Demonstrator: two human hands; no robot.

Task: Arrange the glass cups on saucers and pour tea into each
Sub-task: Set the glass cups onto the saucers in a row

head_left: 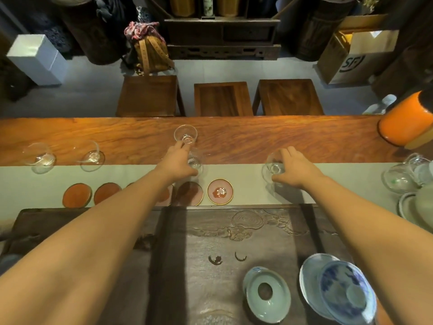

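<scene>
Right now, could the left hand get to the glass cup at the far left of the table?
Probably yes. The left hand already grips a glass, but the wood between it and the far-left glass cup holds only one other cup.

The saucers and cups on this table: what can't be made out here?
Head view only:
- Middle saucer: mostly hidden under the left forearm.
- Cup at the left hand: half covered, grip unclear.
- Cup under the right hand: contact unclear.
- Glassware at the right: cut off by the frame edge.
</scene>
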